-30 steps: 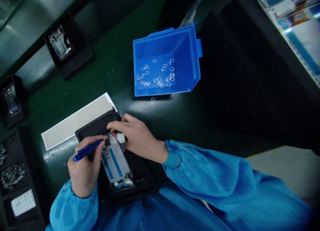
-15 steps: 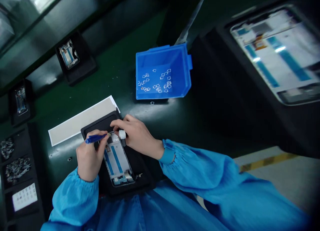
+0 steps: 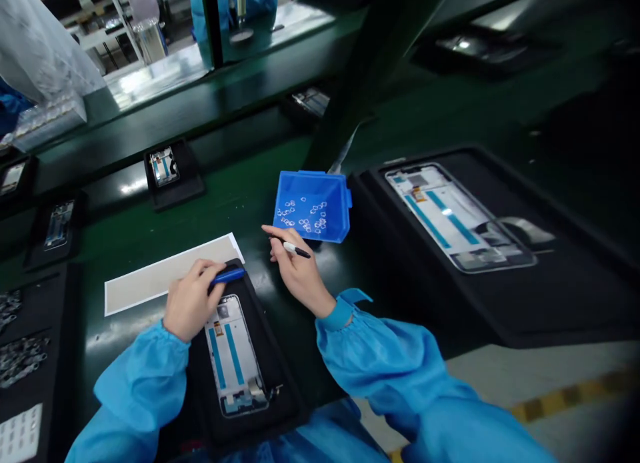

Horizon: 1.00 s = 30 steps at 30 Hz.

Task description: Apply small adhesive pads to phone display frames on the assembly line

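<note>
A phone frame (image 3: 231, 355) with blue strips lies in a black tray (image 3: 273, 383) in front of me. My left hand (image 3: 190, 306) rests on the tray's top end, closed round a blue tool (image 3: 227, 275). My right hand (image 3: 296, 266) hovers to the right of the tray, just below a blue bin (image 3: 313, 205) of several small white square parts. Its fingers pinch a thin black-and-white tool (image 3: 296, 249). A white sheet (image 3: 165, 271) lies behind the left hand.
A second black tray (image 3: 525, 296) holding another phone frame (image 3: 453, 216) lies on the right. More trays with frames (image 3: 164, 166) sit on the far belt. Bins of small metal parts (image 3: 20, 356) stand at the left edge. Another person's blue sleeve (image 3: 10, 106) shows at upper left.
My right hand lifted off the phone frame and moved right toward the blue bin, holding the thin tool. My left hand stays at the tray's top end. The view tilted upward.
</note>
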### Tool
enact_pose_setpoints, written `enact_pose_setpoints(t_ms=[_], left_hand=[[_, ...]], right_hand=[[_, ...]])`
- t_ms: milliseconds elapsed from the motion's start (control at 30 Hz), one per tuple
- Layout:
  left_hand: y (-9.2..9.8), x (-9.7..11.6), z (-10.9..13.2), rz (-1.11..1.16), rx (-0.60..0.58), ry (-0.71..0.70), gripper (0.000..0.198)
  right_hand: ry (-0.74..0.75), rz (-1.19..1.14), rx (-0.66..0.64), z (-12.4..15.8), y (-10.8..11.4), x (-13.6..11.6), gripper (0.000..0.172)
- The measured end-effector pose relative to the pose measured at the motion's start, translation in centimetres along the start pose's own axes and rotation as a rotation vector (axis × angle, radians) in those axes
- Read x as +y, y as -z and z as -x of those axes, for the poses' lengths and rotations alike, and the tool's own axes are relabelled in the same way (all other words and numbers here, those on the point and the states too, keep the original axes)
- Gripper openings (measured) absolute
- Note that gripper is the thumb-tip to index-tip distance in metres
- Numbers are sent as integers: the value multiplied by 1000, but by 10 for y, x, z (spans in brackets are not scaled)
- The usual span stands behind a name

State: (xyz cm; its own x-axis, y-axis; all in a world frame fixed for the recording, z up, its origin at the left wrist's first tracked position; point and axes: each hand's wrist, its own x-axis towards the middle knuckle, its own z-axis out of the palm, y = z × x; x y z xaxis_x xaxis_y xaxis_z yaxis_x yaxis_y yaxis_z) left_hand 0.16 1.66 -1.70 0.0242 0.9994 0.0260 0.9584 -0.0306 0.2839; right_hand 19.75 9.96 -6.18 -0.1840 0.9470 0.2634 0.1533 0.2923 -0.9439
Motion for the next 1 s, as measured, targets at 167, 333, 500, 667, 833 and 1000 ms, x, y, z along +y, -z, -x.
enact_pose_setpoints(t_ms=[167, 333, 500, 667, 833, 1000], left_hand=[[-9, 12, -31, -295, -224, -37, 46], [-7, 9, -39, -358, -285, -73, 46], [-4, 12, -39, -365, -320, -68, 47], [-7, 12, -38, -334, -305, -70, 47], [-10, 9, -37, -291, -272, -75, 46], [-10, 9, -37, -282, -275, -69, 46]], right_hand=[[-234, -202, -130, -11, -23, 9, 32], [-319, -170, -115, -27, -37, 20, 34], [-327, -87, -66, -25, -32, 21, 27], [-259, 24, -42, -22, -31, 21, 25], [-237, 63, -47, -22, -29, 22, 23], [-243, 20, -57, -20, -28, 22, 26]])
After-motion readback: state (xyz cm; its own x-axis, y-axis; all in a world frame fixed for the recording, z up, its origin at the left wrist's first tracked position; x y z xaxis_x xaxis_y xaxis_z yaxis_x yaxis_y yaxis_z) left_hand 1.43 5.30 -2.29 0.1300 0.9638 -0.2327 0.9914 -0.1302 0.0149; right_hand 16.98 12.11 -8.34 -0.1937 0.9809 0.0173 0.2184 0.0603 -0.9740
